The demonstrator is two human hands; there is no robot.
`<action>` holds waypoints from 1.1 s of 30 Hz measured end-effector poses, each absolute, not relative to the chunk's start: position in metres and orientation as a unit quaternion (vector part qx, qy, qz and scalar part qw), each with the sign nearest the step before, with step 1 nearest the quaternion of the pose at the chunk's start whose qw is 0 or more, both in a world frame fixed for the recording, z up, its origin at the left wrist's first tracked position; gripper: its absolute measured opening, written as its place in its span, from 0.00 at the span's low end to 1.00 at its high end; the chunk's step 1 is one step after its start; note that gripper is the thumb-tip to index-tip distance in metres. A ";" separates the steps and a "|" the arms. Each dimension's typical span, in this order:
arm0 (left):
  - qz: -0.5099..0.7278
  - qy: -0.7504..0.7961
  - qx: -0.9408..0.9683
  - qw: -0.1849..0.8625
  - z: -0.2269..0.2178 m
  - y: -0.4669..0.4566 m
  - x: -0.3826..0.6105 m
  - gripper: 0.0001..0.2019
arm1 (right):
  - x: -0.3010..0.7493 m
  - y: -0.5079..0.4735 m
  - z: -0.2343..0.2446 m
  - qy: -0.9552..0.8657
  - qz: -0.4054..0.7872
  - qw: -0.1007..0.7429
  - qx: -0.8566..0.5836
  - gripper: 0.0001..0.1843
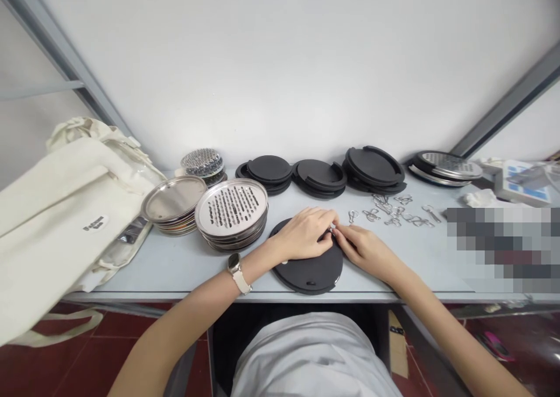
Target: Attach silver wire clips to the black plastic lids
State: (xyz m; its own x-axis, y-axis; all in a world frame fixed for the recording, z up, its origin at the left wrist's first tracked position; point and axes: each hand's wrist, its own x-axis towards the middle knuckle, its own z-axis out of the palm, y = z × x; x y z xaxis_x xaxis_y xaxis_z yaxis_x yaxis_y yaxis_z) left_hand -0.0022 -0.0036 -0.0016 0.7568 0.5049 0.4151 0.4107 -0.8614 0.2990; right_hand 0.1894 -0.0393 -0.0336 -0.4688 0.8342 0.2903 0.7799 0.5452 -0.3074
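Note:
A round black disc (pixel 308 265) lies flat on the pale blue table (pixel 184 268) right in front of me. My left hand (pixel 304 233) rests on its far edge with fingers curled. My right hand (pixel 365 248) meets it from the right, fingers pinched together at the disc's rim. Something small and shiny shows between the fingertips of both hands; I cannot make out what it is. A watch (pixel 236 267) sits on my left wrist. Several small metal clips (pixel 394 210) lie scattered just beyond my right hand.
Stacked slotted metal grater discs (pixel 231 210) and plain metal plates (pixel 172 201) stand to the left, a perforated stack (pixel 202 163) behind. Three stacks of black discs (pixel 319 178) line the wall, with another grater stack (pixel 444 166) at right. A cream cloth bag (pixel 56 210) fills the left.

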 end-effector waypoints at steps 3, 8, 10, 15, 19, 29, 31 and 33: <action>0.247 0.257 0.929 0.100 0.000 -0.005 -0.003 0.08 | 0.189 -0.038 -0.034 -0.853 0.076 0.207 -0.473 0.18; 0.227 0.314 0.918 0.081 0.001 -0.008 -0.003 0.06 | 0.189 -0.038 -0.033 -0.841 0.110 0.208 -0.487 0.19; 0.207 0.339 0.915 0.071 0.002 -0.009 -0.003 0.05 | 0.189 -0.039 -0.032 -0.838 0.120 0.204 -0.492 0.20; 0.168 0.358 0.917 0.053 0.003 -0.010 -0.003 0.07 | 0.188 -0.040 -0.032 -0.838 0.125 0.195 -0.493 0.19; 0.157 0.354 0.921 0.047 0.004 -0.010 -0.005 0.07 | 0.188 -0.039 -0.033 -0.831 0.114 0.207 -0.504 0.15; 0.153 0.334 0.929 0.052 0.007 -0.012 -0.006 0.05 | 0.186 -0.042 -0.026 -0.842 0.082 0.245 -0.474 0.12; 0.158 0.334 0.928 0.055 0.008 -0.012 -0.007 0.05 | 0.185 -0.042 -0.023 -0.846 0.074 0.258 -0.460 0.12; 0.158 0.338 0.926 0.060 0.008 -0.013 -0.007 0.05 | 0.186 -0.042 -0.022 -0.848 0.065 0.275 -0.449 0.12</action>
State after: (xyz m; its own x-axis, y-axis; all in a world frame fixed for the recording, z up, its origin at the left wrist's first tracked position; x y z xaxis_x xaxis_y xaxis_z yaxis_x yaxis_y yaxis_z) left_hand -0.0067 -0.0127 0.0078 0.7218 0.6449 0.2514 0.6068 -0.7643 0.2183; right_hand 0.1856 -0.0416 -0.0215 -0.4457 0.7967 0.4081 0.7246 0.5888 -0.3581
